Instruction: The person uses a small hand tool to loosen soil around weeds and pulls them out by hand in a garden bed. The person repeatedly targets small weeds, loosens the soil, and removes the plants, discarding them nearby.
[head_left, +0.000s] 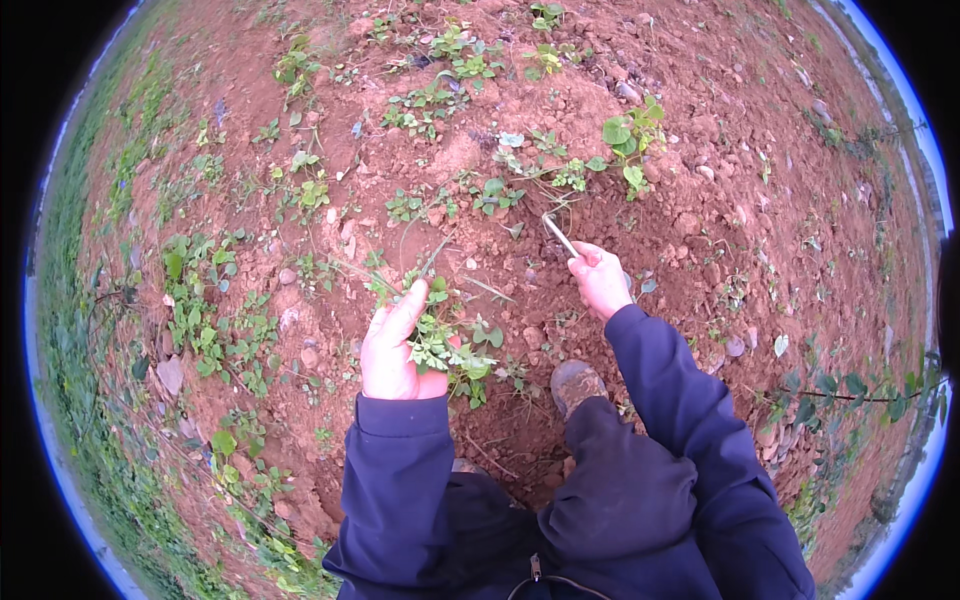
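A bunch of uprooted leafy green plants (439, 345) lies in my left hand (394, 345), the thumb pressed over the stems. Thin stalks stick out past the fingertips. My right hand (600, 281) grips a slim metal hand tool (561, 234), whose handle end is hidden in the fist. The tool's far end is at the reddish soil beside thin green stems (559, 201); whether it touches them I cannot tell. Just beyond it grow small low weeds (570, 174) and a broad-leaved yellow-green plant (634, 142).
Stony red earth (480, 247) spreads all around, with scattered weeds. A denser leafy patch (202, 315) grows at the left. A leafy branch (847, 394) reaches in from the right. My muddy shoe (577, 384) stands just below the right hand. Grass (82, 420) lines the left edge.
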